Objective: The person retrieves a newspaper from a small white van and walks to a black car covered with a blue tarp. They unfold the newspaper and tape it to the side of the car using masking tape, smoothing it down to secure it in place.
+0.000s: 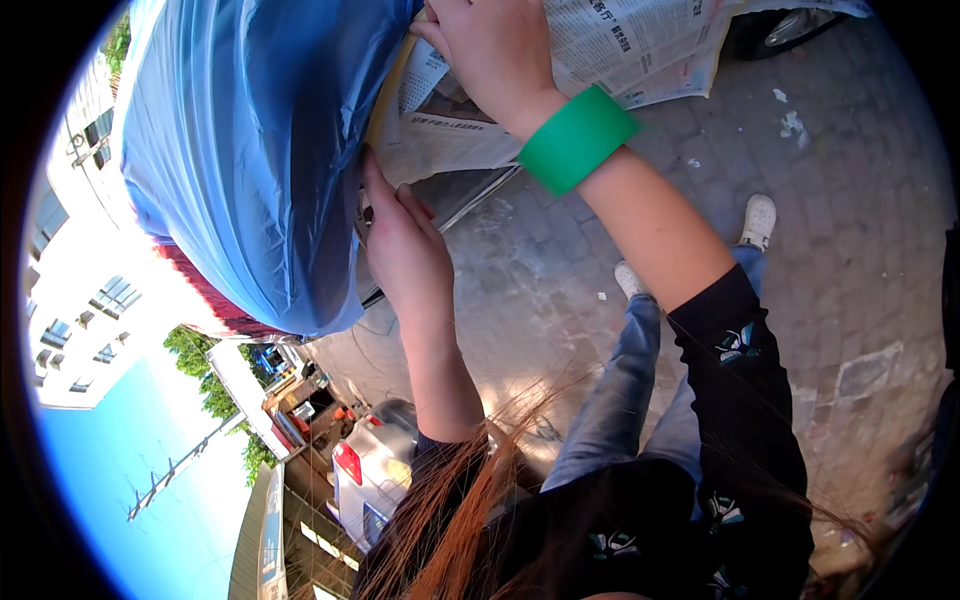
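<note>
Blue plastic film (270,150) drapes in folds over a large rounded body at the upper left. A narrow yellowish tape strip (390,95) runs along the film's right edge, beside sheets of newspaper (640,50). At the top, my right hand (490,50) has its fingertips pinched at the upper end of this strip. Lower down, my left hand (408,255) reaches up with fingers stretched against the film's edge, one fingertip at the strip's lower end and the thumb apart. A wide green ring, like a tape roll (578,140), sits around my right wrist.
Beyond the newspaper at the top right shows a wheel (785,32). Grey paving (540,290) lies below, with my white shoes (760,220) on it. A light-coloured car with a red tail lamp (348,463) stands at the lower left, near cluttered shelving (300,400).
</note>
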A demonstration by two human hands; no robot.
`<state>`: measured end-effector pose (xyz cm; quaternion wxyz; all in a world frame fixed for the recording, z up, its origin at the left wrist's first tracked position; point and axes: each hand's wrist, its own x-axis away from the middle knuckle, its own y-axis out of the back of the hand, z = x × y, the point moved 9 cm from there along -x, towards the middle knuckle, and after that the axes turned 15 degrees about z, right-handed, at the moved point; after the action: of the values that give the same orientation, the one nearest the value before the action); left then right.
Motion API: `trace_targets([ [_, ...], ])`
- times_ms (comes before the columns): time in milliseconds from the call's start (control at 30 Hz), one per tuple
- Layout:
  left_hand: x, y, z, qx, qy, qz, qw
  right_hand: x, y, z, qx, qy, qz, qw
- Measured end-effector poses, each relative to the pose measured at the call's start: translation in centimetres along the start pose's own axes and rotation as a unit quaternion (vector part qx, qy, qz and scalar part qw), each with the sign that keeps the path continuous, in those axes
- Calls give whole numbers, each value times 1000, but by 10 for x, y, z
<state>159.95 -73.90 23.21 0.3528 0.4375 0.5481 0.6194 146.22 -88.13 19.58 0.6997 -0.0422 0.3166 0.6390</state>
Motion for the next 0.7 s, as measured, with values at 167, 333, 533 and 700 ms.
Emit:
trace_targets([
  [167, -6, -2, 4, -6, -10, -14, 1000, 8, -8, 0, -45, 20, -27, 998],
  [333, -5, -3, 4, 4, -19, -23, 1000, 14, -8, 1, -98, 43, -14, 994],
  [533, -4, -4, 4, 8, -41, -34, 999, 20, -13, 6, -68, -4, 1, 998],
  [700, -5, -3, 4, -6, -58, -44, 997, 26, -14, 11, -81, -20, -23, 996],
])
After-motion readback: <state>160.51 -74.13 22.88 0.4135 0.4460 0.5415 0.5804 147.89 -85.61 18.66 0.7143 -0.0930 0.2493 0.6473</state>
